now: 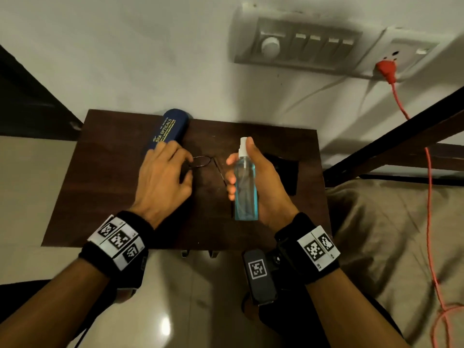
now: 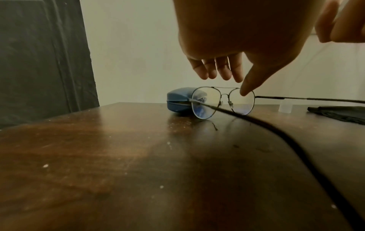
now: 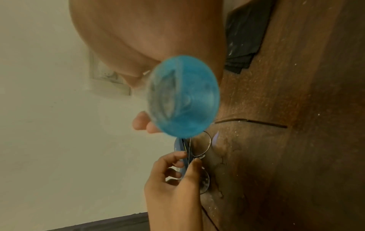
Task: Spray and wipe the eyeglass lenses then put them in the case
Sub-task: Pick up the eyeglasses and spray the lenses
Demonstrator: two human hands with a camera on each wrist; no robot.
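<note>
Right hand (image 1: 253, 177) grips spray bottle (image 1: 245, 187) — blue liquid inside; left hand (image 1: 163, 177) pinches eyeglasses (image 2: 223, 101) mid-table; case (image 1: 167, 129) closed at rear edge.

I see a small dark brown wooden table (image 1: 105, 187) standing against a pale off-white wall (image 1: 125, 59). High on that wall is a white switch panel (image 1: 301, 43) with a round dial and a row of rocker switches, and just beside it a white socket plate (image 1: 411, 52) with a red plug (image 1: 385, 69) in it. An orange-red cable (image 1: 429, 197) hangs from the plug and trails down over a tan crumpled bedcover (image 1: 376, 234). Below the table lies a glossy beige tiled floor (image 1: 175, 310).
</note>
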